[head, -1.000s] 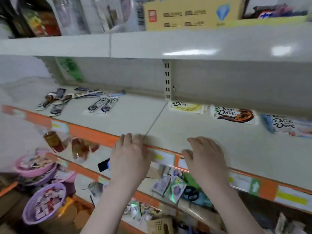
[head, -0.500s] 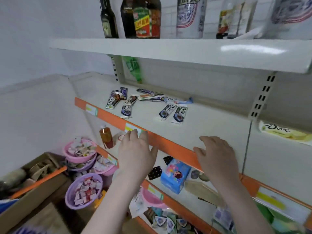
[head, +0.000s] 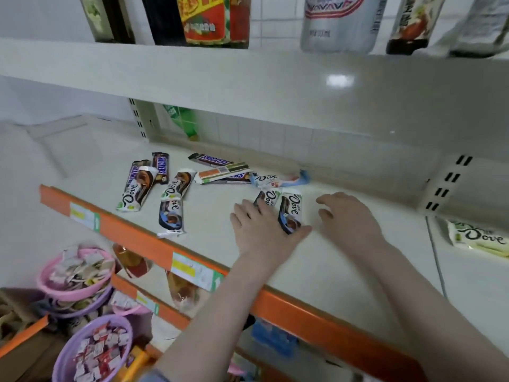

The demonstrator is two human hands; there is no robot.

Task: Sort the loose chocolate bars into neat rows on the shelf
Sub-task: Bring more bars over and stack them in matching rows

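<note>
Hidden or unclear: the near ends of the two Dove bars (head: pixel 289 209) by the left hand (head: pixel 261 232) are partly covered by its fingers, so contact underneath cannot be judged in full; whether the fingertips press on the left bar of the pair or only lie over it, I cannot tell. A yellow Dove bar (head: pixel 478 239) is cut off at the frame's right edge. Bottles (head: pixel 214 20) on the upper shelf are cropped at the top; labels are unreadable. Position of bars: the pair lies just beyond and touching the left hand, between the two hands, side by side and roughly parallel. A pale blue Dove bar (head: pixel 278 180) lies farther back from both hands. Well to the left of the left hand sits the loose cluster: Snickers bars (head: pixel 161 166), a long Snickers bar (head: pixel 212 160) near the back wall, and three more Dove bars (head: pixel 172 213) at mixed angles, some overlapping. Hands: left hand is flat, palm down, fingers spread, thumb out to the right along the near end of the right bar of the pair; nothing gripped. Right hand (head: pixel 348 219) is palm down over the bare shelf (head: pixel 344 274), fingers loosely curled and apart, just right of the pair, holding nothing. Both forearms cross the orange shelf edge (head: pixel 132 241).
</note>
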